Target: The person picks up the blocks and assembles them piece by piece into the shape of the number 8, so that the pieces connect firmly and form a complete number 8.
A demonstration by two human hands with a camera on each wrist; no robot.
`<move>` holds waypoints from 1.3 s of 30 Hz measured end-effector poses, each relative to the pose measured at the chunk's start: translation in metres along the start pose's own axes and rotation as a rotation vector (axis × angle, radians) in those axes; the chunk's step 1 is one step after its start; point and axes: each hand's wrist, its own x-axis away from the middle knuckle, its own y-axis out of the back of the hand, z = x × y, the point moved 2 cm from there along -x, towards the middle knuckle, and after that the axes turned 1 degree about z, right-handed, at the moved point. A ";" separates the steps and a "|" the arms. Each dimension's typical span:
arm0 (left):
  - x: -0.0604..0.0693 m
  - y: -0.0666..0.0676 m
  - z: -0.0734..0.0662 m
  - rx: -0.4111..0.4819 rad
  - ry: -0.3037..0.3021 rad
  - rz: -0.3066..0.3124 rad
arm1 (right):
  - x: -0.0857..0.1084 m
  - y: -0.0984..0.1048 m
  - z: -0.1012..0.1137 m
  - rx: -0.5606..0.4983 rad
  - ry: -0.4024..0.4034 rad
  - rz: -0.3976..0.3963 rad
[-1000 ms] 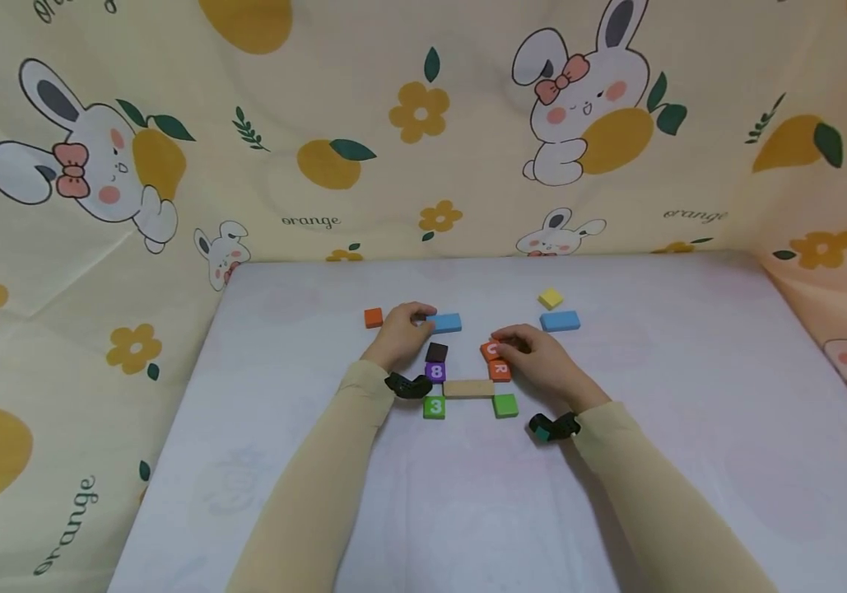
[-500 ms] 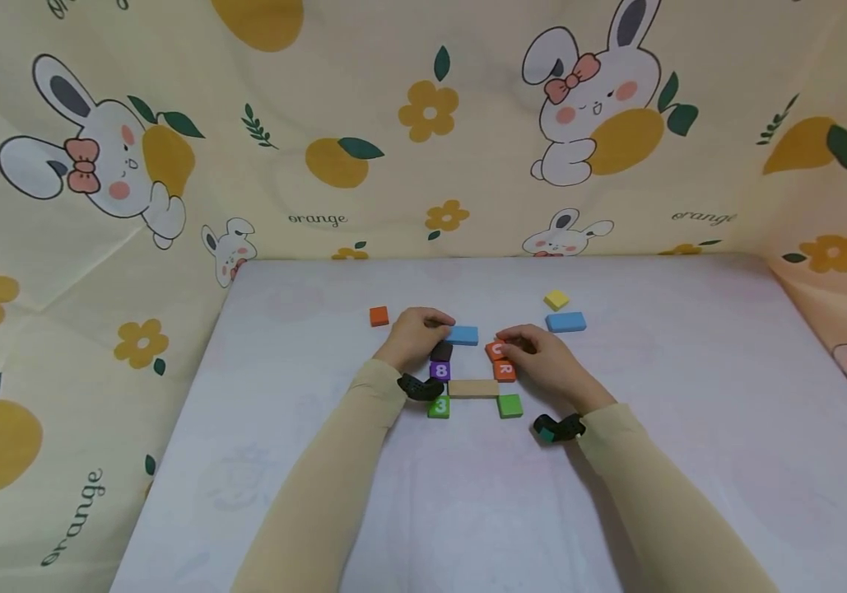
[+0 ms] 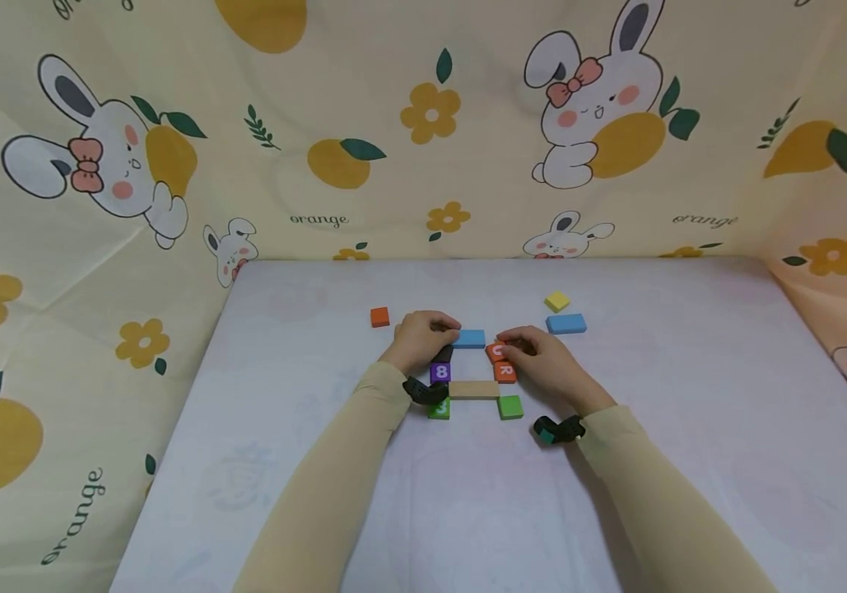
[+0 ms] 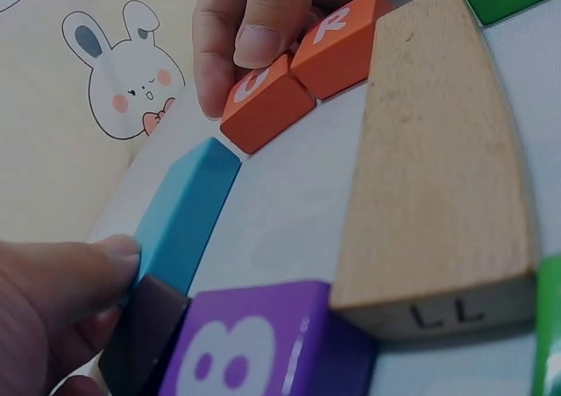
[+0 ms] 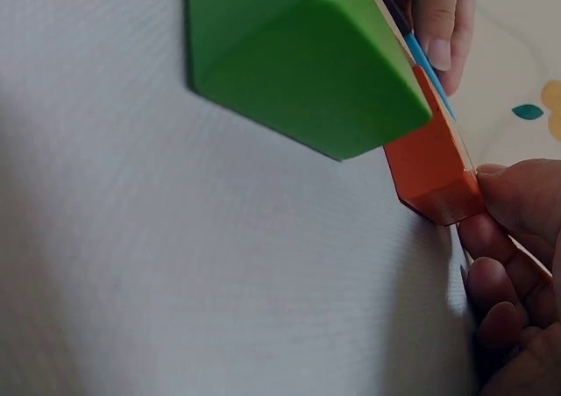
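My left hand [image 3: 423, 339] pinches the left end of a blue rectangular block [image 3: 471, 338], thumb on it, in the head view. In the left wrist view that blue block [image 4: 186, 212] lies against a black block [image 4: 145, 335]; a purple block marked 8 [image 4: 245, 343] adjoins the black one. My right hand [image 3: 545, 362] pinches an orange letter block [image 3: 495, 352], whose letter is partly covered. An orange block marked R [image 3: 504, 372] touches it on the near side. The blue block's right end stands slightly apart from the pinched orange block.
A wooden block [image 3: 473, 390] spans between the two columns, with green blocks [image 3: 510, 407] at its near corners. Farther off lie another blue block [image 3: 566, 323], a yellow block [image 3: 557, 301] and an orange block [image 3: 379, 317] on the white table [image 3: 304, 329].
My left hand has slid the blue block to the right and nearer, up to the black block. My right hand stays at the orange letter block. The head view has shifted slightly.
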 end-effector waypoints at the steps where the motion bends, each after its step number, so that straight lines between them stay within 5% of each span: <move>1: 0.000 0.000 0.000 -0.003 -0.004 0.001 | 0.000 0.000 0.000 -0.004 0.000 0.001; 26: 0.000 -0.002 0.005 0.010 0.012 0.009 | -0.001 -0.001 0.000 -0.002 0.001 -0.003; 39: 0.014 0.006 0.027 0.176 -0.052 -0.012 | 0.002 0.001 -0.001 0.020 0.021 0.003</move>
